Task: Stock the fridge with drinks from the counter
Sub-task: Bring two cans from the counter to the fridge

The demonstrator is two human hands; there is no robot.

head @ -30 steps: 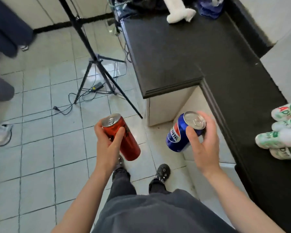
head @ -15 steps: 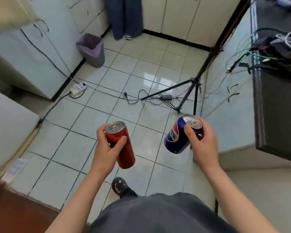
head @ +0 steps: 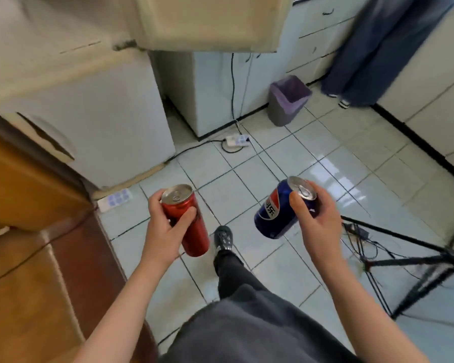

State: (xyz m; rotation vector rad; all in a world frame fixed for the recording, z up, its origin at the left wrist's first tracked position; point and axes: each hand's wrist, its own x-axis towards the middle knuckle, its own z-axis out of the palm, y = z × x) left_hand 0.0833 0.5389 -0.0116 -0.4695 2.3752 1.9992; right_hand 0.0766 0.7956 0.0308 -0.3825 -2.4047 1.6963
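Observation:
My left hand [head: 165, 229] grips a tall red can [head: 192, 229] near its top, the can leaning to the right. My right hand [head: 316, 218] holds a blue Pepsi can [head: 274, 212] by its upper end, tilted to the left. Both cans hang over the tiled floor in front of me. A white fridge [head: 97, 121] stands at the left, its lower door closed. A cream upper door [head: 210, 22] juts out overhead.
A wooden table [head: 29, 231] fills the lower left. A grey bin with a purple liner [head: 288, 100] stands by white cabinets [head: 215, 82]. Power strips [head: 237, 140] and cables lie on the floor. A black tripod [head: 409, 260] stands at the right. Blue cloth [head: 378, 48] hangs at the back.
The view has swung left from the black counter to the fridge side of the room. Both hands keep the same hold on their cans.

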